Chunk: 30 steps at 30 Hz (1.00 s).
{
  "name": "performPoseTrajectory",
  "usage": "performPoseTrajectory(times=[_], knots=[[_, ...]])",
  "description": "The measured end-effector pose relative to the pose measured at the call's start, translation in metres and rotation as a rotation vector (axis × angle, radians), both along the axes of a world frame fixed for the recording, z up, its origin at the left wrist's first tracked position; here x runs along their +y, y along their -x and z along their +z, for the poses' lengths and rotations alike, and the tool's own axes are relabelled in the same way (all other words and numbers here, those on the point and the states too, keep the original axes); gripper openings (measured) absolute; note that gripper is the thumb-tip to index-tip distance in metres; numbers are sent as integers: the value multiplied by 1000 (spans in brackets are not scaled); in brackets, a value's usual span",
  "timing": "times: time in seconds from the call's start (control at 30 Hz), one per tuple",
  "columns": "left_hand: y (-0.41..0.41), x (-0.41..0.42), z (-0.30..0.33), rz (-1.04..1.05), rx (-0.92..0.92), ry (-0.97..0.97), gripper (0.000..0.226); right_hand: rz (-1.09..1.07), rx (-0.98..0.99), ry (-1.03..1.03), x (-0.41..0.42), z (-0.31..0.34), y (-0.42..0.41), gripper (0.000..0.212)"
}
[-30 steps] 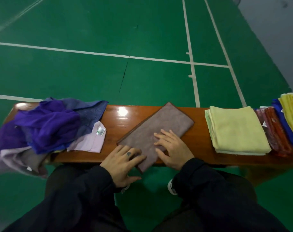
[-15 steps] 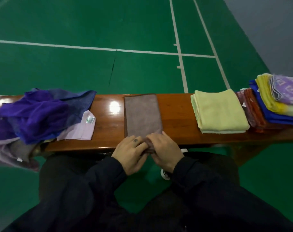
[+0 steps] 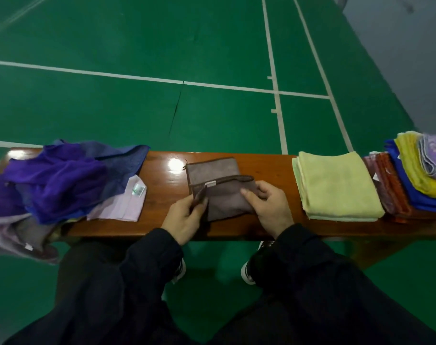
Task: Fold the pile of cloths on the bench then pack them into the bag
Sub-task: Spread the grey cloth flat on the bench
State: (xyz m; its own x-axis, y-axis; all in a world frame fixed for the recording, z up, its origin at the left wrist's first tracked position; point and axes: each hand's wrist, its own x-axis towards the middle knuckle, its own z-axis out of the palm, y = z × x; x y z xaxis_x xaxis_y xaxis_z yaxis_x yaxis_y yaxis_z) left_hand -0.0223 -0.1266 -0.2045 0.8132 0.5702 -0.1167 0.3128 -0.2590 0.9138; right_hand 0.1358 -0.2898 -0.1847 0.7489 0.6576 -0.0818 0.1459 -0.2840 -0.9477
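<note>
Where sleeves block it, bench (image 3: 162, 170) front edge hidden.

Even, rather dim indoor light falls from overhead, leaving one bright white glare spot on the glossy wooden worktop (image 3: 261, 168) and soft shadows on the green floor (image 3: 212, 115) beneath it. The wide lens bends the court lines (image 3: 274, 78), and the stacked cloths (image 3: 423, 170) at the right edge smear into blur.
</note>
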Motion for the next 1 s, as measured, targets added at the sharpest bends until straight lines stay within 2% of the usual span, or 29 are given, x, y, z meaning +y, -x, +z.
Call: performPoseTrajectory(times=[0.07,0.13,0.23,0.37,0.47,0.6,0.67,0.73,0.77,0.83,0.9,1.0], knots=[[-12,9,6,34,26,-27,22,-82,2,-9,20,-1,-7,13],[-25,17,11,89,88,-143,20,-143,-53,57,42,-7,-16,19],[-43,27,10,142,222,-211,28,-169,-143,244,69,-19,-29,30],[-53,40,-5,124,312,-378,28,-194,-313,456,82,-32,-32,30],[-57,41,-14,133,319,-548,35,-209,-443,476,82,-42,-32,31],[-57,38,-20,168,328,-589,31,-199,-517,498,81,-44,-33,25],[-56,35,-19,193,295,-521,40,-215,-499,495,82,-42,-32,22],[-55,33,-17,226,258,-445,62,-212,-431,550,84,-37,-30,34],[-54,31,-17,233,250,-432,66,-199,-403,607,85,-34,-28,37],[-51,26,-17,215,243,-448,62,-171,-365,673,87,-28,-24,28],[-46,20,-19,195,238,-428,58,-171,-281,567,88,-24,-22,18],[-41,14,-19,199,191,-329,61,-163,-34,198,78,-17,-16,15]])
